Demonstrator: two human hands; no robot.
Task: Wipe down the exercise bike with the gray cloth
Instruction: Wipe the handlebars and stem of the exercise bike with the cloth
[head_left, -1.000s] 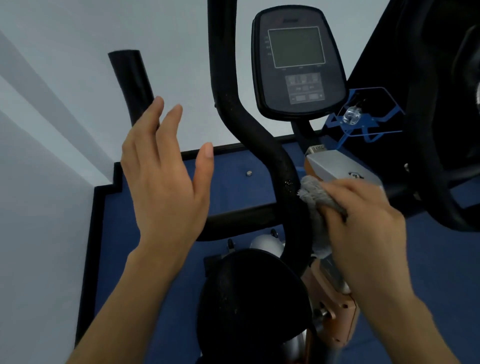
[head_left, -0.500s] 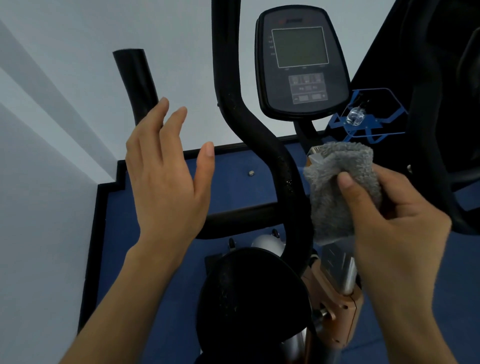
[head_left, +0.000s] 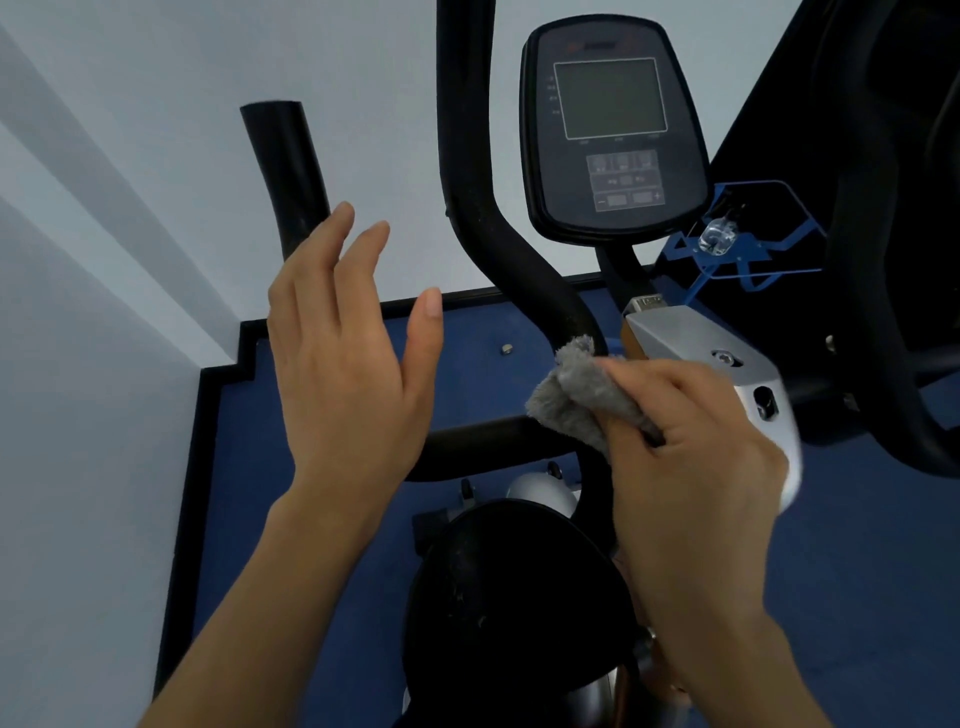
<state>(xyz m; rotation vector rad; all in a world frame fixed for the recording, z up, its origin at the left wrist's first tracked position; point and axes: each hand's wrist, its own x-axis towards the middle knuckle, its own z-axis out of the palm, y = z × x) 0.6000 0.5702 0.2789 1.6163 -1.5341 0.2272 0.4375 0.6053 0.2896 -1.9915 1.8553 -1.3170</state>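
Note:
The exercise bike fills the middle of the view, with its black handlebar tube (head_left: 470, 208) curving down, a dark console (head_left: 610, 130) at the top and a silver frame post (head_left: 696, 343) at the right. My right hand (head_left: 696, 447) is shut on the gray cloth (head_left: 576, 397) and presses it against the lower bend of the handlebar, just left of the silver post. My left hand (head_left: 348, 353) hovers open, fingers spread, in front of the left handlebar end (head_left: 283, 171), touching nothing. The black saddle (head_left: 509, 587) lies below both hands.
A blue bottle cage (head_left: 748, 244) holding a clear object hangs right of the console. Other black equipment (head_left: 883, 208) stands close at the right. The floor is blue mat (head_left: 857, 571) with a black border; a pale wall (head_left: 104, 312) runs along the left and back.
My right hand lifted the cloth off the bike and unfolded it, then brought it back down leftward onto the handlebar bend. My left hand stayed open, nearly still.

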